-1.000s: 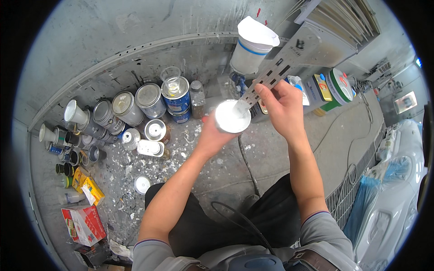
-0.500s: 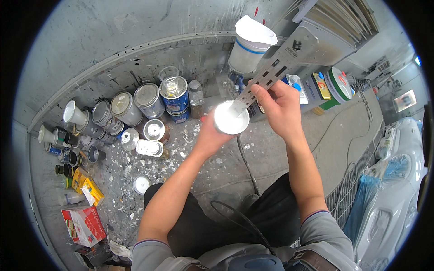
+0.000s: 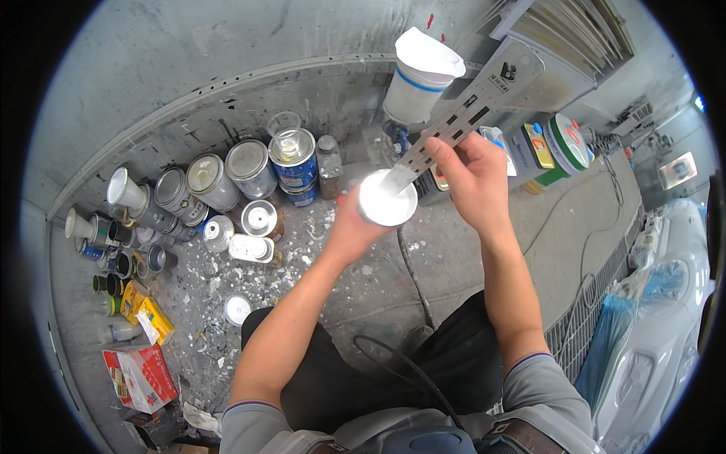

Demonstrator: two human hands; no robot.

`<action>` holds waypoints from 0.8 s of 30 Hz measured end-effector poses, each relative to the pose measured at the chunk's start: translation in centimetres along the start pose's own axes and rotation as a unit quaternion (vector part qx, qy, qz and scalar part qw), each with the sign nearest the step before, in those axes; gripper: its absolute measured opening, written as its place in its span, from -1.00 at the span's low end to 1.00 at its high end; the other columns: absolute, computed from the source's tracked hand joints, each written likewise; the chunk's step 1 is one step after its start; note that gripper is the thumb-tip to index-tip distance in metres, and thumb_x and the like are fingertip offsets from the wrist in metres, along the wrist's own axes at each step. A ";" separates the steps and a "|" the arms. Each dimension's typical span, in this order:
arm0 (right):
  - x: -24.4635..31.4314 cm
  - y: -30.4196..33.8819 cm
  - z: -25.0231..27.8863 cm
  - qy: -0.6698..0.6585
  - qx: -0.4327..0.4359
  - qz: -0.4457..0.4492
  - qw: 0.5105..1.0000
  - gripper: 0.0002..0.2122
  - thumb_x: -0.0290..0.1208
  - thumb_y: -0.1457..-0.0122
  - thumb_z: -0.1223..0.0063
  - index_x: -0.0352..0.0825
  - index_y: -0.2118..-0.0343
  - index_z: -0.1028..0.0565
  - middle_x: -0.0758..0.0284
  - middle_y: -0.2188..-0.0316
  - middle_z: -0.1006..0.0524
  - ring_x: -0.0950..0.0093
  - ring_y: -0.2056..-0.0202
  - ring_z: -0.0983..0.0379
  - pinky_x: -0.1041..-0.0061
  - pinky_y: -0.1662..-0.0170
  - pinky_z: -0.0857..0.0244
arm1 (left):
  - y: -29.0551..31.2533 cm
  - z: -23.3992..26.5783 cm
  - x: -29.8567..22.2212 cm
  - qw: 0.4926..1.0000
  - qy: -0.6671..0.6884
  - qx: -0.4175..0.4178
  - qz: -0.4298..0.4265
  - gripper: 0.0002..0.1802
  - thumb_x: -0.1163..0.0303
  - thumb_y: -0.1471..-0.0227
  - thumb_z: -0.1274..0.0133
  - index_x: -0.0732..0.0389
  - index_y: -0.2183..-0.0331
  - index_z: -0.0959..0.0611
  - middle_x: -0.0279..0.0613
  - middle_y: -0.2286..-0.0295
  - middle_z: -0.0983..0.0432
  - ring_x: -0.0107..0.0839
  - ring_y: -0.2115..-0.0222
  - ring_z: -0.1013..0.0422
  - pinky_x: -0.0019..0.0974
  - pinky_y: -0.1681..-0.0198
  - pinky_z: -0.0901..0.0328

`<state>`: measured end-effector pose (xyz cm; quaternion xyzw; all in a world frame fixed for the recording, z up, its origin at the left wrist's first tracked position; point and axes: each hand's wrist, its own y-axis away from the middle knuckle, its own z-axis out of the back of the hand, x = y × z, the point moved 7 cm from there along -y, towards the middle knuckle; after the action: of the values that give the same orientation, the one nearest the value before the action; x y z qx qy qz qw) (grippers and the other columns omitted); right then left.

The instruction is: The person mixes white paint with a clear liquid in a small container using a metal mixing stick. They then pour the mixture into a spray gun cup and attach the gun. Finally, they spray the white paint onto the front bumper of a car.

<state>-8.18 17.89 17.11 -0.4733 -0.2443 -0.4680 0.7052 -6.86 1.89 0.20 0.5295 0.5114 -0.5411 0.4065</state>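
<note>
While the left hand clasps the cup, its fingers mostly hidden behind it, the right hand pinches a pale flat stick between thumb and fingers; its upper end rises beyond them, its lower end below, in white paint.

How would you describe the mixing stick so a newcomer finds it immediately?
From the grey wall, look down to the right hand. It holds the mixing stick, a long flat strip slanting into the cup. Dark rectangular marks distinguish it from the round cup.
</note>
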 end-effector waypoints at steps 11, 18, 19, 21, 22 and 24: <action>-0.9 1.1 -3.4 0.061 0.030 0.048 0.997 -0.79 -0.45 -0.16 -0.32 -0.47 0.48 -0.53 0.14 0.61 -0.43 0.30 0.59 -0.38 0.34 0.50 -0.23 | 0.0 -0.5 -0.8 1.000 0.000 -0.007 0.029 -0.12 0.41 0.15 -0.48 0.22 -0.21 -0.45 -0.18 -0.06 -0.54 -0.32 -0.10 -0.46 -0.21 -0.18 -0.35; 0.2 1.4 -2.6 0.059 0.167 0.086 0.980 -0.87 -0.53 -0.19 -0.26 -0.39 0.21 -0.69 0.22 0.38 -0.68 0.45 0.37 -0.60 0.46 0.27 -0.42 | -0.2 0.1 0.3 0.999 0.022 -0.021 0.022 -0.12 0.44 0.16 -0.50 0.23 -0.19 -0.46 -0.17 -0.06 -0.54 -0.32 -0.09 -0.47 -0.21 -0.14 -0.39; 0.2 1.4 -2.3 0.053 0.173 0.091 0.979 -0.86 -0.54 -0.18 -0.26 -0.39 0.20 -0.70 0.21 0.37 -0.68 0.42 0.35 -0.62 0.44 0.25 -0.43 | -0.3 0.2 0.7 0.999 0.016 -0.023 0.018 -0.12 0.45 0.16 -0.50 0.23 -0.20 -0.46 -0.17 -0.06 -0.54 -0.32 -0.09 -0.47 -0.21 -0.14 -0.39; -0.1 1.3 -1.7 0.056 0.167 0.098 0.979 -0.85 -0.57 -0.16 -0.26 -0.37 0.20 -0.70 0.25 0.36 -0.69 0.44 0.32 -0.61 0.43 0.22 -0.43 | -0.3 0.1 0.2 1.000 0.007 -0.019 0.011 -0.11 0.45 0.16 -0.50 0.22 -0.21 -0.45 -0.17 -0.06 -0.54 -0.31 -0.10 -0.46 -0.21 -0.16 -0.38; -0.1 1.2 -1.4 0.047 0.160 0.100 0.981 -0.85 -0.57 -0.16 -0.26 -0.37 0.20 -0.70 0.26 0.36 -0.69 0.44 0.32 -0.61 0.43 0.22 -0.43 | -0.2 0.0 -0.1 1.000 0.004 -0.013 0.007 -0.11 0.45 0.16 -0.50 0.21 -0.21 -0.45 -0.17 -0.07 -0.54 -0.31 -0.11 -0.46 -0.21 -0.16 -0.38; 0.3 0.9 -0.8 0.039 0.133 0.126 0.982 -0.84 -0.58 -0.18 -0.24 -0.39 0.19 -0.70 0.32 0.38 -0.68 0.51 0.35 -0.58 0.49 0.26 -0.40 | -0.1 -0.1 -0.8 1.000 -0.010 -0.008 -0.001 -0.10 0.46 0.16 -0.49 0.21 -0.22 -0.44 -0.16 -0.08 -0.54 -0.30 -0.12 -0.45 -0.20 -0.19 -0.36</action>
<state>-7.35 17.15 16.65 -0.3837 -0.2152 -0.3567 0.8242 -6.89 1.94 0.99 0.5206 0.5115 -0.5429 0.4154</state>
